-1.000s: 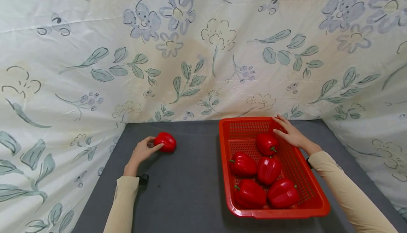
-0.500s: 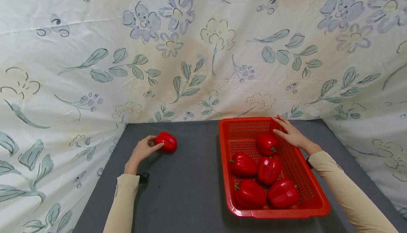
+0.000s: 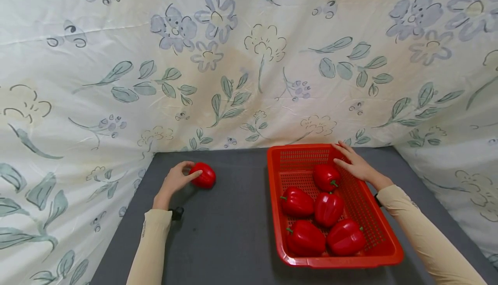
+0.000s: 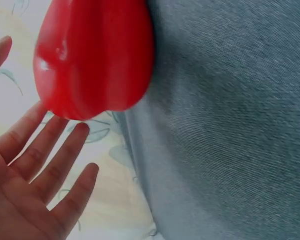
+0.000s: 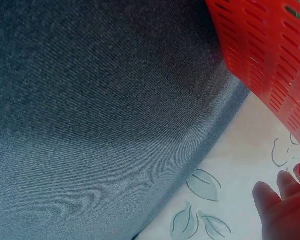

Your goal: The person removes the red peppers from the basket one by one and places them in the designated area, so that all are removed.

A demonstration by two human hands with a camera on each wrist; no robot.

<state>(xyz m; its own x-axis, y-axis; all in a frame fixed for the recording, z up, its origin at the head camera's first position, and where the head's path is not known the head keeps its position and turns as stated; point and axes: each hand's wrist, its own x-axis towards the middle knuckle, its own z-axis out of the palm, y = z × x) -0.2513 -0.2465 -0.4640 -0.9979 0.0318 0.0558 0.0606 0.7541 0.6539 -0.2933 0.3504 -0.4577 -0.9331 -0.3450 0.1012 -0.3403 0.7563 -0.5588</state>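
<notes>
A red bell pepper [image 3: 203,175] lies on the grey table at the left. My left hand [image 3: 177,181] is right beside it, thumb lifted off its side. In the left wrist view, the fingers [image 4: 60,165] are straight and spread next to the pepper [image 4: 97,55], with one fingertip partly hidden behind it. My right hand [image 3: 358,167] rests over the far right rim of a red plastic basket [image 3: 274,198], fingers loosely extended. Several red bell peppers with green stems, one of them [image 3: 328,209] in the middle, lie inside the basket.
The grey cloth-covered table [image 3: 229,224] stretches between the left hand and the basket. A white floral curtain [image 3: 249,60] hangs behind the table and along both sides. The slotted basket wall [image 5: 269,55] shows in the right wrist view.
My left thumb and fingers have loosened from the single pepper, and the hand has drawn slightly up from it. The pepper stays on the table. My right hand and the basket hold still.
</notes>
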